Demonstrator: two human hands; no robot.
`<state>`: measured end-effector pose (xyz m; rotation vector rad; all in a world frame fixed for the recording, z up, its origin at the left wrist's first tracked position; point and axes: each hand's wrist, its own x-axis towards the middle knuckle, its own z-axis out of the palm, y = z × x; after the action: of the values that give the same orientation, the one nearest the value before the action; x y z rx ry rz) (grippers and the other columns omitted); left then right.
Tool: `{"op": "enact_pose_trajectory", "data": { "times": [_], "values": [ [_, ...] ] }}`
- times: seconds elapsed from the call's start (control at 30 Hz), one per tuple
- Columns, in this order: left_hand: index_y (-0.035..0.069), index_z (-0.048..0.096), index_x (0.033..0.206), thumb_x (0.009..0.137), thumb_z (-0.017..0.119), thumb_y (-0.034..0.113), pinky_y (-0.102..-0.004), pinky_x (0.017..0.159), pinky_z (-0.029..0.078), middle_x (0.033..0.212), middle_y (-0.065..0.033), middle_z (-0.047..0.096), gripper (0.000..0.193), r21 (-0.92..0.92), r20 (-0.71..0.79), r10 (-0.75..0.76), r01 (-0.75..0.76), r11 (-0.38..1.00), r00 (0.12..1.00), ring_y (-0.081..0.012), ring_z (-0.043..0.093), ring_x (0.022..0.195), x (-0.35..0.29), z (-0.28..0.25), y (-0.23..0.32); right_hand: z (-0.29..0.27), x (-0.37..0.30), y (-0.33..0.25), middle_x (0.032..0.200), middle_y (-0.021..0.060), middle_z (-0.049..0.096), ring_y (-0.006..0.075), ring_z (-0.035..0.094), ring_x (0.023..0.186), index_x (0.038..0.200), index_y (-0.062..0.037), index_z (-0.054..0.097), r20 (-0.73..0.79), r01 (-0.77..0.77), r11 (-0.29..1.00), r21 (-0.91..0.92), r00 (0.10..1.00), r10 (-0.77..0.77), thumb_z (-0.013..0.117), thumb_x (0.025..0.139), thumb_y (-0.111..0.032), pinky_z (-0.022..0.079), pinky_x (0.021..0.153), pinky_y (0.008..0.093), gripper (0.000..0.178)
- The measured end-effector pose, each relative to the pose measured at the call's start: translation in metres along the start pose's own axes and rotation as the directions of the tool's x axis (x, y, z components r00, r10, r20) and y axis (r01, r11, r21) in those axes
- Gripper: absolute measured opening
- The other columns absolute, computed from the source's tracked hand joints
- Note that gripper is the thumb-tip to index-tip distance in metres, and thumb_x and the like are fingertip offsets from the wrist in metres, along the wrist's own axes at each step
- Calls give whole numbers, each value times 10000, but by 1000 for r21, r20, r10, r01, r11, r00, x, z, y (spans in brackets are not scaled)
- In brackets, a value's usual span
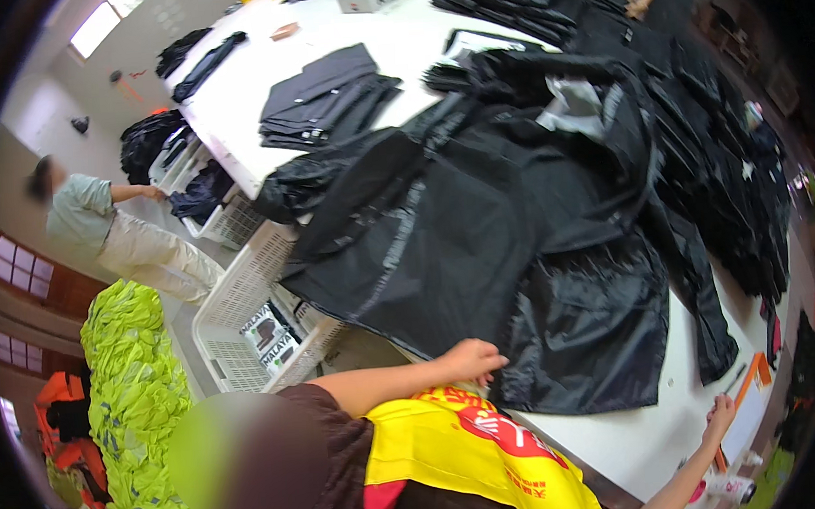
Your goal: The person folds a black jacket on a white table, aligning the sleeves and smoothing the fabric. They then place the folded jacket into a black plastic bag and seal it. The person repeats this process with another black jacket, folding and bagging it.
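A large black jacket (461, 214) lies spread across the white table (586, 430) in front of me. A glossy black garment piece (589, 327) lies at its near right. My left hand (470, 359) is at the near edge of the black cloth with its fingers curled together; whether cloth is between them is hidden. Out at the right table edge, my right hand (719, 415) is closed around a slim dark tool (736, 379), too small to name exactly. An orange-edged flat item (756, 382) lies beside that hand. White crumpled paper (571, 109) shows near the jacket's top.
Folded dark garments (323, 99) lie farther back, with black piles (710, 171) along the right. White plastic baskets (235, 326) stand left of the table. Behind them, a person (97, 217) handles dark cloth. A lime-green heap (137, 402) rises at left; another person's hand (639, 4) shows far right.
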<state>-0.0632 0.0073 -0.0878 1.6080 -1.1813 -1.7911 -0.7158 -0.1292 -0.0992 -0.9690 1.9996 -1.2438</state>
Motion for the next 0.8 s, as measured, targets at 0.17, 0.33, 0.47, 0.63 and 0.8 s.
{"op": "enact_pose_trajectory", "data": {
  "times": [0.17, 0.33, 0.47, 0.63, 0.8],
  "values": [
    [36, 550, 815, 903, 518, 384, -255, 503, 505, 747, -92, 647, 360, -44, 257, 2, 10, 999, 966, -137, 629, 599, 16, -10, -13, 190, -179, -171, 649, -28, 502, 43, 408, 475, 904, -68, 560, 627, 90, 990, -108, 779, -2, 609, 814, -154, 330, 397, 180, 134],
    [19, 541, 853, 885, 562, 197, -254, 476, 506, 721, -86, 634, 182, -134, 312, 88, -48, 990, 946, -155, 636, 567, 20, -11, -31, 314, -300, -259, 666, 30, 563, 92, 516, 531, 916, 2, 561, 936, 227, 966, -126, 350, 40, 632, 790, -91, 415, 454, 229, 172],
    [21, 507, 826, 878, 564, 152, -263, 477, 508, 703, -84, 618, 153, -137, 333, 138, -97, 986, 933, -164, 636, 576, 15, -21, -31, 375, -352, -305, 698, 46, 588, 95, 547, 559, 953, 24, 569, 983, 491, 871, -32, 173, -61, 632, 815, -121, 432, 480, 236, 210],
    [36, 436, 709, 876, 561, 136, -308, 472, 520, 676, -105, 608, 232, -205, 357, 138, -67, 976, 924, -203, 644, 583, 17, -23, -34, 427, -400, -356, 712, 31, 585, 83, 551, 573, 966, 24, 567, 975, 453, 884, 117, 114, -188, 629, 830, -131, 440, 489, 225, 215],
    [-7, 457, 735, 855, 559, 96, -315, 485, 527, 700, -130, 626, 188, -142, 376, 183, -139, 980, 908, -215, 653, 598, 10, -33, -22, 450, -424, -380, 756, 26, 583, 76, 555, 587, 993, 25, 568, 951, 392, 884, 255, 66, -303, 622, 840, -117, 439, 491, 216, 216]
  ]
}}
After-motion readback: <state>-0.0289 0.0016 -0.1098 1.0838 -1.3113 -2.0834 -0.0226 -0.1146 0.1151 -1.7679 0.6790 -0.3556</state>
